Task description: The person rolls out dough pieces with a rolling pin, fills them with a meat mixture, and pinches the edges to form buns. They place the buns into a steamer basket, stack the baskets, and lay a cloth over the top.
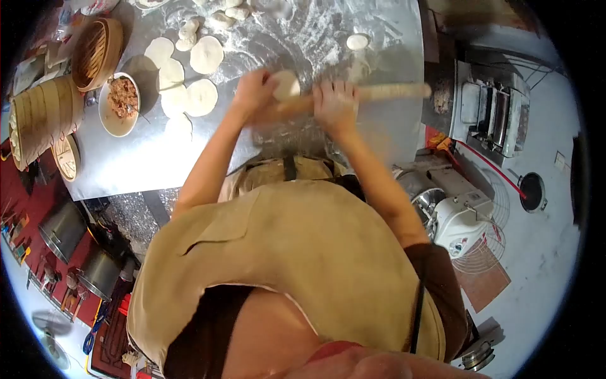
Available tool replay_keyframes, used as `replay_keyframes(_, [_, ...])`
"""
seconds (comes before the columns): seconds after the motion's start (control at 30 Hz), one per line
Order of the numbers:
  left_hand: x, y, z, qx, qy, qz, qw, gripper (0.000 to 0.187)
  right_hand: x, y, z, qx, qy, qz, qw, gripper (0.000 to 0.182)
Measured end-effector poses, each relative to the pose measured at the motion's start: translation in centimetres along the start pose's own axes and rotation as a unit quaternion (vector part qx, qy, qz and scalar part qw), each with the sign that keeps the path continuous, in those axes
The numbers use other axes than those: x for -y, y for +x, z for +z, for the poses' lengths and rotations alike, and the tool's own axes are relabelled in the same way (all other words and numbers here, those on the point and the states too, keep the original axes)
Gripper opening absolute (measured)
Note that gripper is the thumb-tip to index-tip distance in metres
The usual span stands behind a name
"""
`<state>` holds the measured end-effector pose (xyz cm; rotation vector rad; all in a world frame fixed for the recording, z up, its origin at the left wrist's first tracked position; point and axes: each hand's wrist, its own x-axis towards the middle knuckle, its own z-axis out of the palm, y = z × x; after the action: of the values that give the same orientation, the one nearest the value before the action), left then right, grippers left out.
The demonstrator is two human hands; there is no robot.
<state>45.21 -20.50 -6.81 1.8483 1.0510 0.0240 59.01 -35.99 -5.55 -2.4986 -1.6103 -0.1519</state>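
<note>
On the floured metal table, a small round dough wrapper lies between my two hands. My left hand is closed at the wrapper's left edge, its fingertips pinching there and partly blurred. A wooden rolling pin runs sideways just on the near side of the wrapper, its left part smeared by motion. Over the pin's middle, my right hand curls its fingers. Several finished-looking flat dough rounds lie to the left of my left hand, some overlapping. A lone dough piece sits at the upper right.
Left on the table stand a bowl of meat filling with a utensil in it and a bamboo steamer. More dough pieces lie at the far side. A white machine stands right of my body, below the metal table.
</note>
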Motion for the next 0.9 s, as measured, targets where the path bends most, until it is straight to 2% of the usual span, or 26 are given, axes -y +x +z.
replay_keyframes(0.03, [-0.2, 0.0, -0.1, -0.002, 0.002, 0.003, 1.0, 0.031, 0.4, -1.1, -0.5, -0.003, -0.003, 0.018, 1.0, 0.026])
replay_keyframes(0.07, [-0.3, -0.3, 0.4, 0.005, 0.035, 0.035, 0.999, 0.031, 1.0, -0.6, 0.2, -0.052, -0.033, 0.03, 0.998, 0.025])
replay_keyframes(0.1, [-0.2, -1.5, 1.3, 0.018, 0.065, 0.059, 0.996, 0.031, 1.2, 0.6, 1.2, -0.039, -0.032, 0.032, 0.998, 0.025])
replay_keyframes(0.13, [-1.4, 0.1, 1.3, 0.046, 0.122, 0.032, 0.991, 0.028, 1.0, 3.3, 2.5, -0.031, -0.003, 0.046, 0.998, 0.026])
replay_keyframes(0.2, [-1.5, 2.3, 0.5, 0.052, 0.129, 0.045, 0.989, 0.028, 0.7, 5.3, 3.2, -0.042, 0.024, 0.054, 0.997, 0.027])
replay_keyframes(0.27, [-0.9, 1.9, -0.9, 0.048, 0.099, 0.061, 0.992, 0.029, 0.6, 5.3, 3.4, -0.118, -0.003, -0.072, 0.99, 0.026])
replay_keyframes(0.3, [0.3, 0.8, -1.3, 0.043, 0.102, 0.064, 0.992, 0.029, 0.7, 2.9, 2.2, -0.108, 0.022, -0.061, 0.992, 0.021])
replay_keyframes(0.37, [2.9, -2.2, -0.7, -0.009, -0.015, -0.042, 0.999, 0.03, 1.2, 0.2, 0.7, -0.093, 0.047, -0.049, 0.993, 0.016])
replay_keyframes(0.4, [4.0, -3.1, 0.5, -0.052, 0.007, 0.038, 0.998, 0.028, 1.3, 0.2, 0.8, -0.127, 0.022, -0.051, 0.99, 0.017])
replay_keyframes(0.43, [3.1, -2.7, 0.6, -0.048, 0.005, 0.031, 0.998, 0.028, 1.7, -0.3, 0.6, -0.154, -0.002, -0.052, 0.987, 0.017])
replay_keyframes(0.5, [0.8, -0.6, 0.8, 0.001, 0.156, 0.005, 0.988, 0.027, 2.0, 3.7, 2.1, -0.087, -0.015, -0.036, 0.995, 0.019])
replay_keyframes(0.53, [0.3, 0.7, -0.1, -0.027, 0.155, 0.059, 0.986, 0.027, 1.9, 4.9, 2.8, -0.092, -0.017, -0.038, 0.995, 0.019])
replay_keyframes(0.57, [0.3, 0.5, -0.6, -0.031, 0.155, 0.062, 0.986, 0.027, 1.9, 5.8, 3.3, -0.115, 0.009, -0.046, 0.992, 0.019])
replay_keyframes(0.63, [0.7, 0.2, -2.6, 0.02, 0.07, 0.025, 0.997, 0.028, 2.2, 4.6, 2.4, -0.143, 0.037, -0.053, 0.988, 0.018])
replay_keyframes(0.67, [2.5, -0.9, -2.4, -0.026, 0.035, 0.014, 0.999, 0.029, 1.9, 1.0, 1.3, -0.115, 0.045, -0.067, 0.99, 0.019])
replay_keyframes(0.7, [3.3, -2.0, -2.0, -0.027, 0.034, 0.013, 0.999, 0.029, 1.7, -1.1, 0.7, -0.083, 0.053, -0.078, 0.992, 0.02])
replay_keyframes(0.77, [4.2, -3.4, -1.2, -0.006, -0.105, -0.05, 0.993, 0.031, 1.8, -0.1, 1.8, -0.075, 0.021, -0.061, 0.995, 0.022])
replay_keyframes(0.8, [3.1, -2.8, -1.3, 0.007, 0.001, -0.011, 1.0, 0.032, 2.0, -0.1, 2.5, -0.061, -0.011, -0.042, 0.997, 0.025])
replay_keyframes(0.83, [2.1, -2.0, -1.5, 0.009, -0.001, -0.015, 1.0, 0.032, 2.4, 3.3, 3.5, -0.089, -0.006, -0.023, 0.996, 0.026])
replay_keyframes(0.9, [0.6, 0.3, -2.1, 0.0, 0.158, 0.074, 0.985, 0.031, 2.5, 6.7, 3.9, -0.128, -0.002, -0.01, 0.992, 0.027])
